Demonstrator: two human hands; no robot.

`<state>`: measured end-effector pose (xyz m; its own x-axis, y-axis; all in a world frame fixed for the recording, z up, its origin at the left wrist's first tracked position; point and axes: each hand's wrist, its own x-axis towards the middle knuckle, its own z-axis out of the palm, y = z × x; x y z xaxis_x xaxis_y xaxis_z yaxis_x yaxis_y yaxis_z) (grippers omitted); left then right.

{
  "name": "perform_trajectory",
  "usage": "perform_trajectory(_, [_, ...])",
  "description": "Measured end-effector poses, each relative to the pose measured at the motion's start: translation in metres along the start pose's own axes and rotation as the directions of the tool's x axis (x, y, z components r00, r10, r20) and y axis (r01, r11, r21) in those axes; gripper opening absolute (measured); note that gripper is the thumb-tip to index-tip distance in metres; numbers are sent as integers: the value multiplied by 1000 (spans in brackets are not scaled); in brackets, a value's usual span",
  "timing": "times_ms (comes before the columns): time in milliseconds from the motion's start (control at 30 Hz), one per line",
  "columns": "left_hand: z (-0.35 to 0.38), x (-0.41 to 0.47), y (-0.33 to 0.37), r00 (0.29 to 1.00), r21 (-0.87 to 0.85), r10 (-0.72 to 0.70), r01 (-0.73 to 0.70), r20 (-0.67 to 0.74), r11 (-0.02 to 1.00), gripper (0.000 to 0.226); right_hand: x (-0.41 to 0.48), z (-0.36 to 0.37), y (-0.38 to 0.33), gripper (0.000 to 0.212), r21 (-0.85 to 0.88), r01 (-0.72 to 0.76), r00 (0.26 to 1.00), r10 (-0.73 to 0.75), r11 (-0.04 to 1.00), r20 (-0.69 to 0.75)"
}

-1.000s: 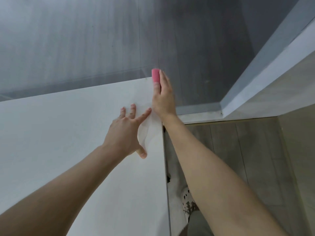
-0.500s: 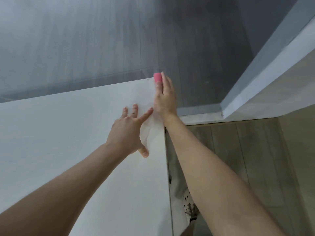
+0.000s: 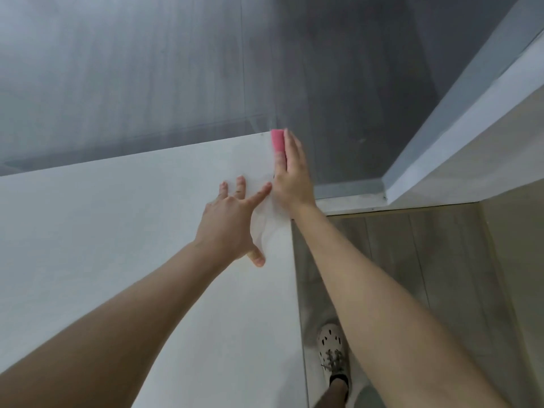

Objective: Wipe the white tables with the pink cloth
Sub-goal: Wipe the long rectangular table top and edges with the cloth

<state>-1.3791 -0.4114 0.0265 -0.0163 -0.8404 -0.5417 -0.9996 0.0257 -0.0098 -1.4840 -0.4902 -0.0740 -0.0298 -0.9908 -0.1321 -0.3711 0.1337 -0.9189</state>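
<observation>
While my right grip (image 3: pixel 291 178) presses the pink cloth (image 3: pixel 277 139) with straight fingers at the far right corner of the white bench (image 3: pixel 117 231) and my left grip (image 3: pixel 228 222) lies flat and open nearby, I judge the wiping under way, the finished share unclear.

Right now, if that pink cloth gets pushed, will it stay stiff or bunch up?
Probably floppy: the small pink cloth seems to bend over the corner of the white table under the right hand. It is likely light, and should slide easily on that smooth top.
</observation>
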Motion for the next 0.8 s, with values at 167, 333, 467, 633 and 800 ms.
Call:
perform_trajectory(167, [0,-1,0,1000,-9,-3,3,-3,1000,164,-74,-7,10,56,24,36,999,-36,999,23])
perform_trajectory(333, [3,0,0,1000,-21,-12,12,0,1000,165,-204,-29,27,57,41,31,992,-36,999,118])
perform_trajectory(467, [4,3,-2,1000,-23,-5,5,-9,1000,168,-72,-12,8,54,54,8,998,-11,999,67])
perform_trajectory(633, [5,4,-4,1000,-5,3,-3,-27,1000,167,-4,3,1,56,34,-19,1000,19,999,14])
perform_trajectory(800, [4,3,-3,1000,-14,0,0,-25,1000,168,-193,-29,33,56,81,52,992,-60,995,108])
